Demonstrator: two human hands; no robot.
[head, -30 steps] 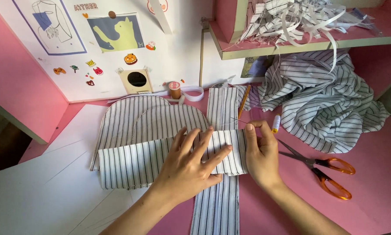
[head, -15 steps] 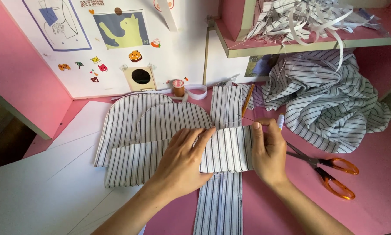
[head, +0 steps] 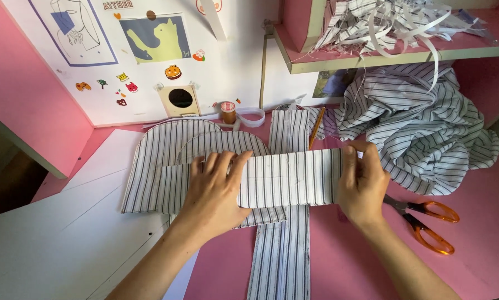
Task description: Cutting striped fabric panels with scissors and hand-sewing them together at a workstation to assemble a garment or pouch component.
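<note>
Head view: scissors (head: 424, 219) beside right hand (head: 363, 183) (heaped striped cloth (head: 421, 125) behind).

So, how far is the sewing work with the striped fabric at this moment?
Several pieces look already cut: two rounded striped pieces and a long strip lie flat, with orange scissors set aside. In hand: the left hand presses a folded striped band flat while the right hand holds its end. No stitching is visible, and the crumpled striped cloth lies unused.

Orange-handled scissors (head: 427, 222) on the pink table (head: 482, 266), crumpled striped shirt (head: 421, 122) behind, thread spool (head: 228, 111) by the wall.
</note>
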